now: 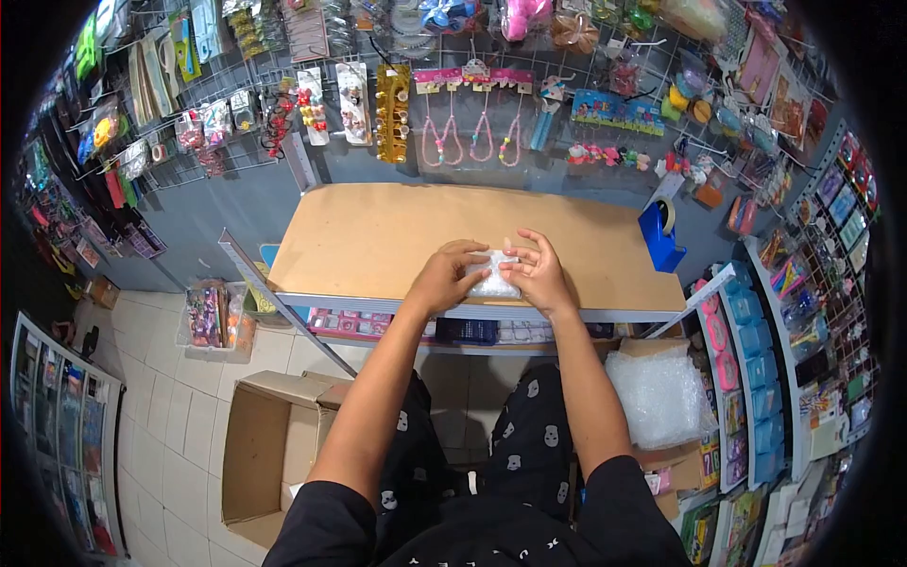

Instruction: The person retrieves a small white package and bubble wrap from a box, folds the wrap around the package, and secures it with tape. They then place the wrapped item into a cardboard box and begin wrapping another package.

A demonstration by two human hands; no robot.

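A small package in clear bubble wrap (493, 275) sits at the front edge of the wooden table (378, 227), between my two hands. My left hand (446, 277) grips its left side, with the thumb and fingers on the wrap. My right hand (539, 272) holds the right side; its thumb and some fingers touch the wrap, while the upper fingers are raised and bent. What the wrap contains cannot be made out.
A blue tape dispenser (663, 236) stands at the table's right end. A large stack of bubble wrap (661, 395) lies to my lower right. An open cardboard box (269, 454) is on the floor at left. Hanging goods (472, 118) cover the wall grid.
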